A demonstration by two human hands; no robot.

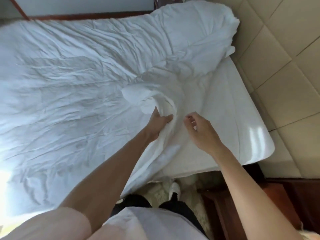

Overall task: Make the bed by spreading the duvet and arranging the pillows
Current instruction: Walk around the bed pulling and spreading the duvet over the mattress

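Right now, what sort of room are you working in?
Most likely a bedroom, perhaps a hotel room. A bed fills the view, with a rumpled white duvet over a bare mattress, a padded headboard wall behind it, and a dark wood nightstand beside it.

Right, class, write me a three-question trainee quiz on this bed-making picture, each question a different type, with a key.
1. True or false: both hands are gripping the duvet.
2. Multiple choice: where is the bare mattress sheet showing? A) the far left edge B) the right corner near the padded wall C) nowhere.
3. Fill in: the duvet is bunched in a heap against the ____ wall.

Key:
1. False. The left hand grips a fold of the duvet; the right hand hovers over it with loosely curled fingers, holding nothing.
2. B
3. padded
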